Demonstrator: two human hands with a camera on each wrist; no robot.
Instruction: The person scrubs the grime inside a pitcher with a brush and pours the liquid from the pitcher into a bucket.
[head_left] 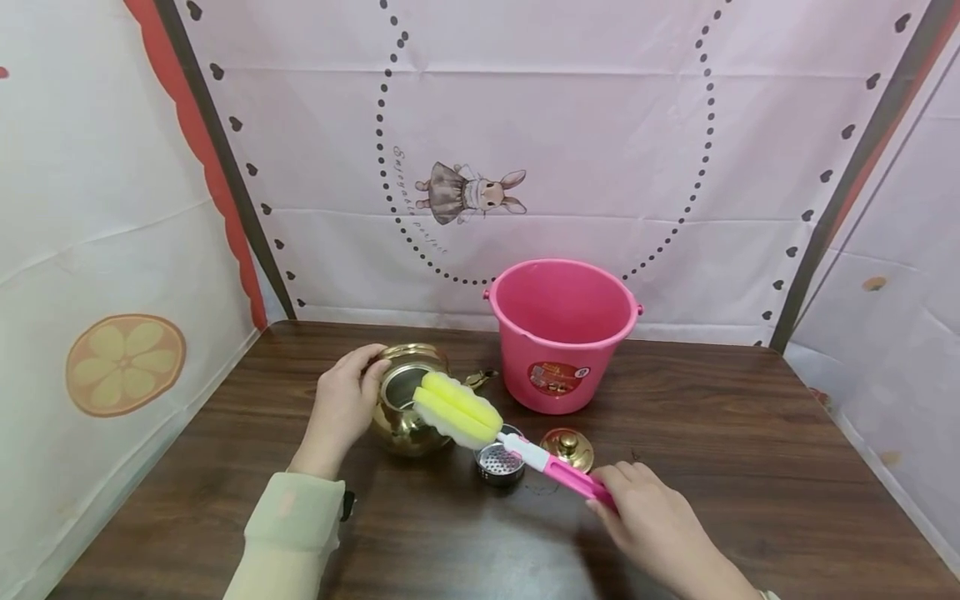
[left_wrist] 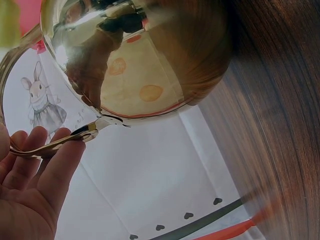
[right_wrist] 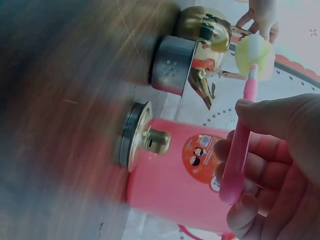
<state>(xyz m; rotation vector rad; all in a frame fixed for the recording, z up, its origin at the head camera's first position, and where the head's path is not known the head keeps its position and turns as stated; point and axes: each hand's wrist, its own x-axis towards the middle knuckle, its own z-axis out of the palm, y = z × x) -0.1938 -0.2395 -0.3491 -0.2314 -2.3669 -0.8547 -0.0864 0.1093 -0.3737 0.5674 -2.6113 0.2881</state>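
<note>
Brown table point(head_left: 435, 533) first: everything sits on it or is held over it. Pink bucket point(head_left: 558, 354) next, upright near the back edge, no hand on it, no part in the work that I can see.

Gold kettle point(head_left: 401, 425) at left, spout toward the bucket, mouth uncovered. Opening it: done. Tilted or not, can't tell. Brush point(head_left: 521, 447) is held in the air, its yellow sponge point(head_left: 457, 410) over the kettle's near side by the mouth, outside it. Scrubbing inside: either pending or finished, can't tell; wall too hard to make out from here.

Right hand point(head_left: 656, 517): fingers and thumb grasping the brush's pink grip, so the tool's ready. Left hand point(head_left: 345, 400): fingers and thumb grasping the kettle's handle point(left_wrist: 87, 133), which looks like steadying.

Strainer point(head_left: 498, 467) is out, upright on the table just below the sponge; not back in. Smallest, the lid point(head_left: 567, 450): off, knob up, right of the strainer, near the bucket; putting it on also left, I'd judge.
</note>
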